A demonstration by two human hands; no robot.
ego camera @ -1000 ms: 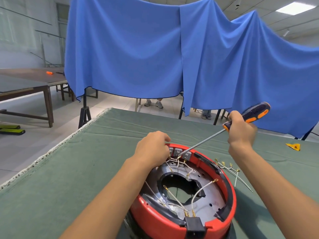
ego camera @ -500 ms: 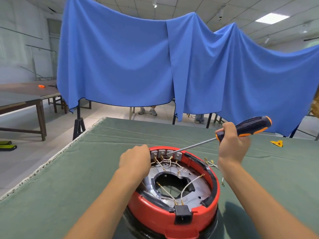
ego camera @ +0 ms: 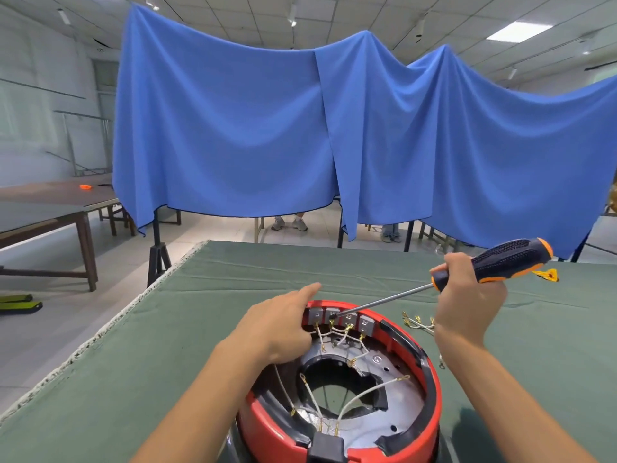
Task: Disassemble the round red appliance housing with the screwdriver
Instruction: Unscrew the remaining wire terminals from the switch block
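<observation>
The round red appliance housing sits on the green table, open side up, with white wires and a metal plate inside. My left hand grips its far left rim, index finger stretched forward. My right hand grips the black and orange screwdriver. Its shaft slants down left, and the tip meets a row of grey terminal blocks at the housing's far rim.
Loose white wires with brass lugs lie on the cloth right of the housing. A small yellow piece lies further right. Blue cloth hangs behind the table; people's feet show under it. Wooden tables stand at left.
The camera has tilted up, so the housing sits lower in view. My left index finger has straightened over the rim. The screwdriver tip stays at the terminal blocks.
</observation>
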